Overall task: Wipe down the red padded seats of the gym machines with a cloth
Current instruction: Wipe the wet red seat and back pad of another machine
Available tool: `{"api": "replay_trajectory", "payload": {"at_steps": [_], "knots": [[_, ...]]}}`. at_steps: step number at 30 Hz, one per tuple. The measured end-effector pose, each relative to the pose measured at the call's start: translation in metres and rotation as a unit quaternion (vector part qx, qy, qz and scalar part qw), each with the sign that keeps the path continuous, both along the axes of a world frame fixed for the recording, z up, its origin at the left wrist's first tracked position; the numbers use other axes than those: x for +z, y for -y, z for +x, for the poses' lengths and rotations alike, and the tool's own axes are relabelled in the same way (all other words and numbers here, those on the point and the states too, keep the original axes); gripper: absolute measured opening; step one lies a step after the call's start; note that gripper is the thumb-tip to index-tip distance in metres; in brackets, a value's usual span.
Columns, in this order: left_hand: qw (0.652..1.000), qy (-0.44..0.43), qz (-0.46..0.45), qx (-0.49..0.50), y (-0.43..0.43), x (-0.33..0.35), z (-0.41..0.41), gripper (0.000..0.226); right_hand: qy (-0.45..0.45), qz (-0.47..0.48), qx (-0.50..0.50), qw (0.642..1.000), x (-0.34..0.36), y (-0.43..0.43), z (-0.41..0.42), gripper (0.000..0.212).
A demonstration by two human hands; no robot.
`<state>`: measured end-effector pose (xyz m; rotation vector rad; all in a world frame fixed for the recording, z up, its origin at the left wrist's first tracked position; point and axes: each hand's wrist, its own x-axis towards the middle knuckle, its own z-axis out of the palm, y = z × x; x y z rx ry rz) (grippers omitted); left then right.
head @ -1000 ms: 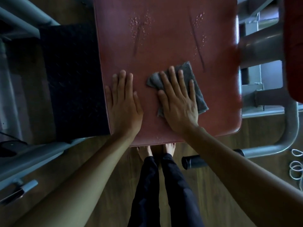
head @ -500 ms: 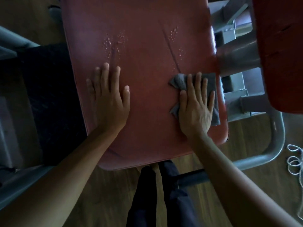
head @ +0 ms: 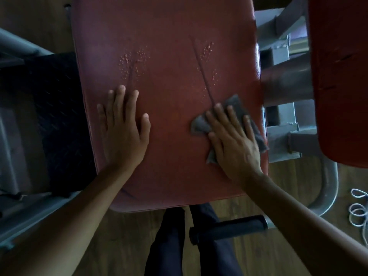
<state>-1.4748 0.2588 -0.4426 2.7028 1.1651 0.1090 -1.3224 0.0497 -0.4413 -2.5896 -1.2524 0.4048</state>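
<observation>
Two hands lie flat on the red seat (head: 171,46), fingers spread, neither one clenched. The left hand (head: 124,132) presses bare on the pad near its left edge, grasping nothing. The right hand (head: 234,144) lies palm-down on the grey cloth (head: 235,103), pinning it to the seat without closing around it; the cloth sits by the seat's right edge, one corner reaching to the edge or just past it.

Droplets (head: 133,60) speckle the pad beyond the left hand's fingertips, and a second patch lies beside a dark crease (head: 203,74) that runs down to the cloth. A second red pad (head: 342,76) stands at the right, with a grey metal tube (head: 286,82) and frame parts between it and the seat. A black tread plate (head: 57,116) lies left of the seat. Below the seat's near edge are the person's dark trousers (head: 169,242), a black handle grip (head: 229,229) and wooden floor (head: 123,234). A white cord (head: 358,212) is looped on the floor at far right.
</observation>
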Motion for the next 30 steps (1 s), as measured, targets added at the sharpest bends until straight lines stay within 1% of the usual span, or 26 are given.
{"api": "replay_trajectory", "payload": {"at_steps": [2, 3, 4, 6, 7, 8, 9, 10, 11, 12, 13, 14, 15, 16, 17, 19, 20, 21, 23, 24, 25, 26, 27, 28, 29, 30], "knots": [[1.000, -0.002, 0.005, 0.000, -0.001, -0.001, 0.000, 0.053, -0.040, -0.022, -0.140, 0.989, 0.002, -0.018, 0.002, 0.050], [1.000, -0.003, 0.006, 0.002, -0.001, -0.001, 0.000, 0.053, -0.051, -0.034, -0.167, 0.984, 0.003, -0.027, -0.008, 0.051], [1.000, -0.002, 0.007, 0.004, -0.001, -0.001, -0.001, 0.053, -0.047, -0.028, -0.137, 0.989, 0.004, -0.029, -0.018, 0.051], [1.000, 0.000, 0.007, 0.003, 0.000, -0.001, 0.000, 0.053, -0.017, 0.005, 0.013, 1.000, 0.001, -0.013, -0.017, 0.049], [1.000, 0.000, 0.005, 0.001, -0.001, -0.001, 0.000, 0.053, 0.005, 0.019, 0.049, 0.999, 0.000, -0.006, -0.005, 0.048], [1.000, 0.000, 0.002, 0.000, -0.001, -0.001, 0.001, 0.053, 0.017, 0.020, 0.027, 0.999, -0.003, -0.004, 0.006, 0.047], [1.000, 0.000, 0.000, 0.001, -0.002, -0.001, 0.001, 0.053, 0.002, 0.013, -0.047, 0.999, -0.002, -0.010, 0.011, 0.048], [1.000, -0.001, 0.000, 0.003, -0.002, -0.001, 0.001, 0.053, -0.024, -0.004, -0.135, 0.991, 0.000, -0.021, 0.008, 0.049], [1.000, -0.001, 0.003, 0.005, -0.002, -0.001, 0.000, 0.053, -0.039, -0.016, -0.180, 0.983, 0.001, -0.032, -0.002, 0.050], [1.000, 0.000, 0.007, 0.004, -0.001, -0.001, 0.000, 0.053, -0.039, -0.014, -0.155, 0.987, 0.002, -0.038, -0.016, 0.051], [1.000, 0.002, 0.009, 0.001, -0.001, -0.001, 0.000, 0.053, -0.024, 0.002, -0.074, 0.997, 0.002, -0.036, -0.023, 0.050], [1.000, 0.004, 0.007, -0.002, -0.001, 0.000, 0.000, 0.053, -0.003, 0.015, 0.025, 1.000, 0.000, -0.027, -0.021, 0.049], [1.000, 0.005, 0.004, -0.004, -0.001, 0.000, 0.000, 0.053, 0.017, 0.026, 0.085, 0.996, -0.001, -0.018, -0.009, 0.048], [1.000, 0.003, 0.002, -0.004, -0.002, 0.000, 0.000, 0.053, 0.032, 0.027, 0.084, 0.996, -0.003, -0.015, 0.005, 0.047], [1.000, 0.000, 0.002, -0.003, -0.002, 0.000, 0.000, 0.053, 0.027, 0.018, 0.026, 0.999, -0.004, -0.019, 0.013, 0.047], [1.000, -0.003, 0.010, -0.001, -0.001, 0.000, 0.000, 0.053, -0.031, -0.014, -0.144, 0.989, -0.001, -0.041, 0.005, 0.049], [1.000, -0.002, 0.013, -0.002, -0.001, 0.000, 0.000, 0.053, -0.039, -0.020, -0.161, 0.986, 0.000, -0.051, -0.010, 0.050], [1.000, 0.000, 0.011, -0.003, -0.001, 0.000, 0.000, 0.053, -0.028, -0.010, -0.120, 0.992, 0.001, -0.053, -0.020, 0.050], [1.000, 0.003, 0.004, -0.006, -0.001, 0.000, -0.001, 0.053, 0.013, 0.018, 0.030, 0.999, -0.002, -0.037, -0.014, 0.048], [1.000, 0.003, 0.004, -0.006, -0.002, 0.000, -0.001, 0.053, 0.034, 0.026, 0.050, 0.998, -0.004, -0.032, 0.001, 0.047], [1.000, 0.003, 0.007, -0.007, -0.002, 0.000, -0.001, 0.053, 0.038, 0.022, 0.008, 0.999, -0.005, -0.033, 0.014, 0.047], [1.000, 0.004, 0.010, -0.007, -0.002, -0.001, -0.001, 0.053, 0.013, 0.014, -0.078, 0.997, -0.003, -0.041, 0.018, 0.048], [1.000, 0.004, 0.011, -0.007, -0.001, -0.001, -0.001, 0.053, -0.012, 0.003, -0.159, 0.987, -0.002, -0.051, 0.012, 0.048], [1.000, 0.004, 0.010, -0.006, -0.001, -0.002, -0.001, 0.053, -0.024, -0.003, -0.185, 0.982, 0.000, -0.059, 0.000, 0.049], [1.000, 0.005, 0.006, -0.007, -0.001, -0.002, -0.001, 0.053, -0.019, 0.003, -0.142, 0.990, 0.002, -0.061, -0.015, 0.049], [1.000, 0.007, 0.001, -0.007, -0.001, -0.003, -0.001, 0.053, 0.001, 0.013, -0.056, 0.998, 0.001, -0.053, -0.023, 0.049]]}}
